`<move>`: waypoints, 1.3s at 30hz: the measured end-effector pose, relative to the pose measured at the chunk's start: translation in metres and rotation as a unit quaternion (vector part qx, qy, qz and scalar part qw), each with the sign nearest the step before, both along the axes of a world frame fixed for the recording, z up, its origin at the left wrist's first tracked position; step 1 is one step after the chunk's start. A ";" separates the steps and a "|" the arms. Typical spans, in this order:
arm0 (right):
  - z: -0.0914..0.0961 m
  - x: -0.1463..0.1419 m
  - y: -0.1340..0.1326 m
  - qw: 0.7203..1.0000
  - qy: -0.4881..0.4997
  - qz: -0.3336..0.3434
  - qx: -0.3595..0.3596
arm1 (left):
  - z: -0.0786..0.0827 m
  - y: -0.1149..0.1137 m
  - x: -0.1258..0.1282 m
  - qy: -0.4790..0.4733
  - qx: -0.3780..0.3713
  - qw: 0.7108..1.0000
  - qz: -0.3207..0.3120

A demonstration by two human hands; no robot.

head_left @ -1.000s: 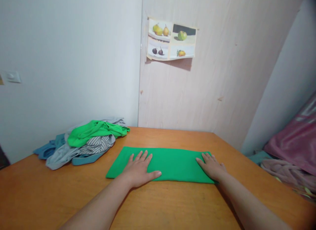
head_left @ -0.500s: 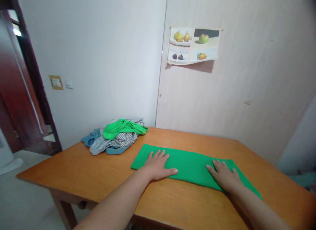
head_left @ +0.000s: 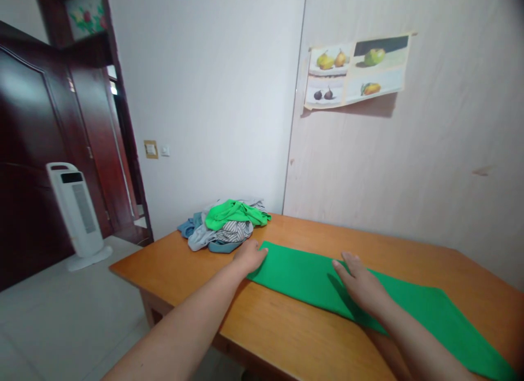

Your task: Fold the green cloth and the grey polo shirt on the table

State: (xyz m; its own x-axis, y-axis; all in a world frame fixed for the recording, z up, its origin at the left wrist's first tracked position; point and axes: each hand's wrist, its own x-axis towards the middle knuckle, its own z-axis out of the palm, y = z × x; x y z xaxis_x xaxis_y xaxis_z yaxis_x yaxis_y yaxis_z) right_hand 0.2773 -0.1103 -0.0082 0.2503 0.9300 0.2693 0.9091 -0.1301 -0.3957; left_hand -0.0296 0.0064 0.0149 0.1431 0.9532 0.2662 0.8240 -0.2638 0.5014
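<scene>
A long, flat-folded green cloth [head_left: 298, 273] lies across the wooden table, its right end reaching toward the lower right corner. At its left end is my left hand [head_left: 246, 257], thumb over the top and fingers curled at the edge, partly out of sight. My right hand [head_left: 362, 285] hovers just over the middle of the cloth with fingers stretched and thumb apart, casting a shadow on it. Whether the cloth is a garment I cannot tell.
A heap of crumpled clothes [head_left: 229, 225], bright green, grey, striped and blue, sits at the table's back left by the wall. The wooden table [head_left: 282, 337] has its left corner near the floor area where a white tower heater [head_left: 79, 214] stands.
My view has turned left. My left hand has slid from the cloth's top to its left end, and its fingers have curled. My right hand has lifted and shifted left toward the middle.
</scene>
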 end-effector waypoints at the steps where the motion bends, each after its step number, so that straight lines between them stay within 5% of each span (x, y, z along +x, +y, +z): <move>1: 0.002 -0.010 0.003 1.000 -0.017 0.016 -0.008 | -0.002 0.000 -0.001 0.002 -0.008 1.000 0.012; 8: -0.010 -0.046 0.006 0.985 -0.103 0.035 -0.133 | -0.003 -0.003 0.002 0.004 -0.062 0.997 0.047; 23: -0.004 -0.050 0.002 0.984 -0.108 0.034 -0.140 | 0.007 0.017 0.006 -0.078 -0.227 0.970 0.033; 30: 0.006 -0.055 -0.003 0.988 -0.102 0.052 -0.106 | 0.020 0.015 0.007 -0.210 -0.301 0.930 0.008; 36: 0.018 -0.066 -0.015 0.974 -0.076 0.189 -0.096 | 0.025 0.014 0.002 -0.313 -0.372 0.874 0.009; 39: 0.019 -0.069 -0.017 0.969 -0.071 0.202 -0.120 | 0.028 0.012 0.000 -0.344 -0.397 0.851 -0.006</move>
